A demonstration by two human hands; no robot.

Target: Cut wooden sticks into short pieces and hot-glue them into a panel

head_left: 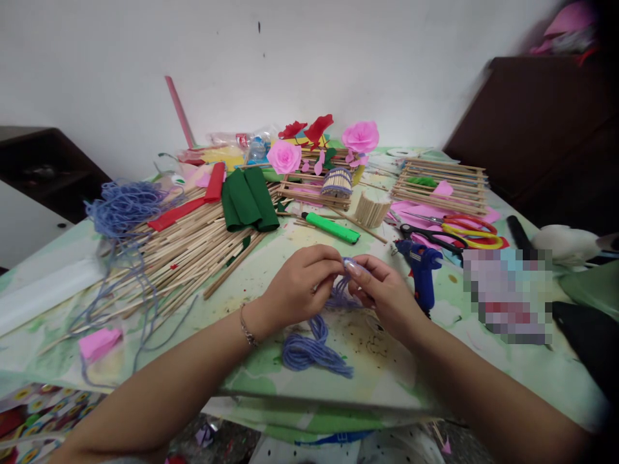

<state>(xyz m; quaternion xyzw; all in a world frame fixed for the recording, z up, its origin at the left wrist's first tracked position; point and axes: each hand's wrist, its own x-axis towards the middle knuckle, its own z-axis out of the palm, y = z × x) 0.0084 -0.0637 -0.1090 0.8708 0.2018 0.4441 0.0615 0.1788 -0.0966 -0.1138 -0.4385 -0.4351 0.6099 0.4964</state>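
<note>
My left hand (309,280) and my right hand (377,283) meet above the middle of the table, fingertips pinched together on purple yarn (344,283). Strands of it hang below the fingers toward the tabletop. Just in front of my hands lies a looped bundle of purple yarn (309,354). Beyond them rests a green utility knife (331,227). A blue hot glue gun (420,267) lies close to my right hand. A small curved piece made of sticks (371,209) stands past the knife.
Wooden sticks (178,258) spread over the left side, beside a tangled yarn heap (126,206) and green paper (250,200). Scissors (435,238) lie on the right, near a stick frame (442,185). Paper flowers (284,157) stand at the back. The table's front edge (309,396) is close.
</note>
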